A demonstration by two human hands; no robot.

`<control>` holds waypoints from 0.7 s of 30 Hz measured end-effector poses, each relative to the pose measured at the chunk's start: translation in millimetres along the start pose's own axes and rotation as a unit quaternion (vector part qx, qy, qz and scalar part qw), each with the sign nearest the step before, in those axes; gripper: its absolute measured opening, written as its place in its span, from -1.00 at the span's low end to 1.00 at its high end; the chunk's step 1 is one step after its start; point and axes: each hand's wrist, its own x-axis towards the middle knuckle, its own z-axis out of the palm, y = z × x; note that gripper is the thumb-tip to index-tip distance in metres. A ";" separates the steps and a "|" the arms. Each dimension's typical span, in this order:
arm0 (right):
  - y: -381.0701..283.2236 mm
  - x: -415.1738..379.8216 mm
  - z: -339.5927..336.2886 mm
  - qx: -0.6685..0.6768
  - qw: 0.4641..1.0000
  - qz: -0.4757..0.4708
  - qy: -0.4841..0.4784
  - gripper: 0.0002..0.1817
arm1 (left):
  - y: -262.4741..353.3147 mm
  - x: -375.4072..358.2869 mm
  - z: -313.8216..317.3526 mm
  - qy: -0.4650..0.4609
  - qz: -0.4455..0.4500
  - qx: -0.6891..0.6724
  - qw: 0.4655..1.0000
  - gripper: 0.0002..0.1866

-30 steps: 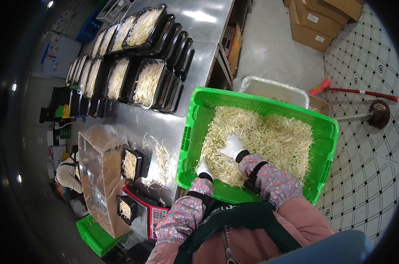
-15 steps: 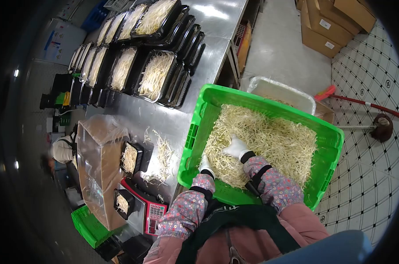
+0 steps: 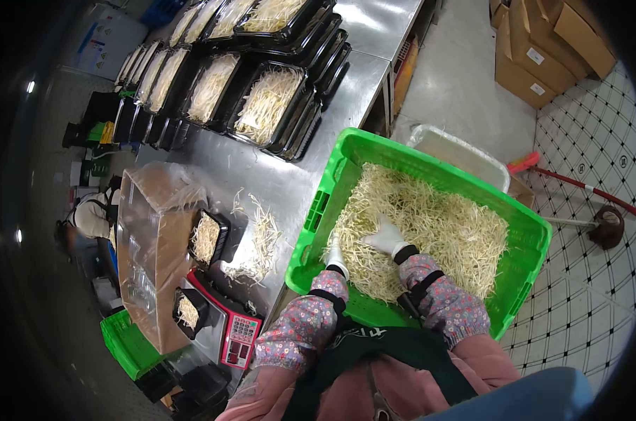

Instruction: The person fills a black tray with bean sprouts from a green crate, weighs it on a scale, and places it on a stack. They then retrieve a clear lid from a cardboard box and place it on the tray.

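Pale bean sprouts (image 3: 444,231) lie loose in a large green plastic crate (image 3: 521,281) before me. My right hand (image 3: 387,237), in a white glove, rests in the sprouts with thumb and fingers spread; its fingertips are partly buried. Close to the crate's left wall, my left hand (image 3: 336,258) is also gloved in white and seen nearly edge-on. One digit points straight out along the sprouts, and its other fingers are hidden. Patterned sleeve covers with black bands reach both wrists.
Filled black trays (image 3: 269,105) stand stacked on the steel table (image 3: 356,84). Loose sprouts (image 3: 258,242) lie near a red scale (image 3: 241,337) bearing a small tray (image 3: 189,312). Beside it is a plastic-lined carton (image 3: 149,252). A pale tub (image 3: 465,154) sits behind the crate; a person (image 3: 93,216) is at left.
The view has shifted slightly, so the table things sit a little differently. My hands stay in the sprouts; the right one has moved slightly, its fingers reaching farther from me.
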 end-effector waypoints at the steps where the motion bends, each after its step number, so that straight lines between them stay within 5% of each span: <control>1: 5.7 -0.8 -0.3 0.018 1.000 -0.005 0.007 0.16 | 7.9 -34.4 18.7 -0.018 0.000 0.013 1.000 -0.24; 7: 19.3 -24.7 -12.5 0.036 0.996 0.007 0.081 0.13 | -4.8 -8.3 13.7 -0.076 -0.014 0.118 0.990 -0.06; 9: 11.7 -19.1 -9.3 -0.065 0.995 0.004 0.082 0.15 | -20.2 21.1 1.2 0.150 0.090 0.127 0.976 0.13; 12: -2.2 -20.3 -12.6 -0.100 0.990 0.035 0.088 0.18 | -13.6 -13.4 21.8 0.277 0.099 0.174 0.940 0.23; 18: 16.8 -16.3 -6.2 0.003 0.998 -0.004 0.055 0.17 | 9.1 -65.6 44.0 -0.004 -0.032 0.118 0.993 0.19; 20: 18.5 -17.8 -8.4 0.048 0.998 -0.014 0.036 0.14 | 15.6 -87.4 54.8 -0.027 -0.038 0.118 0.992 0.06; 21: 22.9 -19.3 -11.3 0.141 0.989 -0.029 0.015 0.14 | 2.2 -50.4 36.8 -0.111 -0.029 0.051 0.992 -0.10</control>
